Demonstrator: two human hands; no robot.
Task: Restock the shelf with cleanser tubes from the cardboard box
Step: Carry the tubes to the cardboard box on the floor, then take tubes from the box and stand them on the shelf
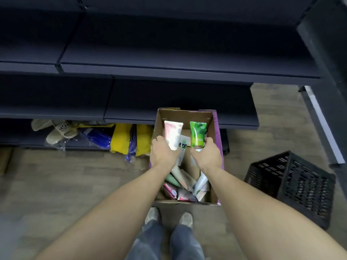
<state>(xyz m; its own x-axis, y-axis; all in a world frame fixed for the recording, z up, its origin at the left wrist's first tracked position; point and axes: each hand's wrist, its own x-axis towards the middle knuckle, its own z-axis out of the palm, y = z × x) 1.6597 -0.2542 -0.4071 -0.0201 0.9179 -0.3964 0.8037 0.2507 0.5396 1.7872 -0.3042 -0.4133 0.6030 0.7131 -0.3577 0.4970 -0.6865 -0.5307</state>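
An open cardboard box (185, 115) with purple sides stands on the floor below the dark shelves (180, 98). Several cleanser tubes (185, 186) lie jumbled in its bottom. My left hand (163, 153) grips a white and pink tube (172, 134) by its lower end, held upright above the box. My right hand (206, 156) grips a green tube (197, 135) the same way, next to the white one. Both tubes point toward the shelves. The shelf boards in view hold nothing.
A black plastic crate (293, 186) stands on the floor to the right of the box. Under the lowest shelf, left of the box, lie beige slippers (56, 131) and bagged blue and yellow goods (129, 139). My feet (169, 216) stand just behind the box.
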